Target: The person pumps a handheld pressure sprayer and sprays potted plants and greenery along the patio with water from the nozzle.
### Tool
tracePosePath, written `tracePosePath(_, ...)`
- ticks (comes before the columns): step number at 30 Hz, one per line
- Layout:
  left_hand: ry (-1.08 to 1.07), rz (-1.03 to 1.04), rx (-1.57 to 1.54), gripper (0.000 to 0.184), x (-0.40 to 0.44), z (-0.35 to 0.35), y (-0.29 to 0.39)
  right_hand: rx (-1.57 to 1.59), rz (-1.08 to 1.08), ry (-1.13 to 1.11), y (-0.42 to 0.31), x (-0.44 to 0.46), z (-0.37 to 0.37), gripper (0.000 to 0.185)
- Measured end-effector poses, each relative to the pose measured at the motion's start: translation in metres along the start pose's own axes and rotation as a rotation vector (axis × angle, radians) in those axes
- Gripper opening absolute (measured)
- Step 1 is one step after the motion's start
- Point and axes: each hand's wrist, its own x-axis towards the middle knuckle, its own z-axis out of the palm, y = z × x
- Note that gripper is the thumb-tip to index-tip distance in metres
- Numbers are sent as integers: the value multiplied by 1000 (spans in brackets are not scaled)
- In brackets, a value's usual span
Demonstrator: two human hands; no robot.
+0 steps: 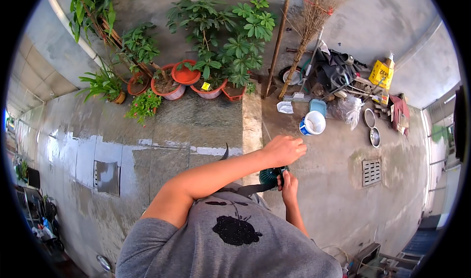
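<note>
My left arm reaches across my body, and my left hand (pixel 284 150) is closed with its knuckles up. Whatever may be inside its fingers is hidden. Just below it, my right hand (pixel 289 181) is wrapped round a black handle (pixel 281 171). This handle sits at the side of a dark green ribbed object (pixel 268 177), mostly covered by my arm and the strap. A black strap (pixel 255 188) runs from there across my waist. A thin pale line, perhaps a rod, shows above my left hand.
Potted plants (pixel 169 89) line the wall at the back left. A white-and-blue bucket (pixel 313 123), a twig broom (pixel 306 30), metal bowls (pixel 375 136) and piled odds and ends stand at the back right. Drain grates (pixel 371 172) are set in the partly wet floor.
</note>
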Motion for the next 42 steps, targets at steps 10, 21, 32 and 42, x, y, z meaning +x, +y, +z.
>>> tracePosePath(10,-12,99,-56,14,24,4,25,-8,-79,123,-5,-11,-15,43)
tracePosePath(21,182,188,4,19,40,-26,39,-3,-191,156,-40,-4,-9,41)
tracePosePath(32,207,66,-46,35,2,-41,11,13,-25,37,-17,6,-3,42)
tracePosePath(42,131,-100,-47,54,-33,-24,-4,16,28,52,-10,13,-3,43)
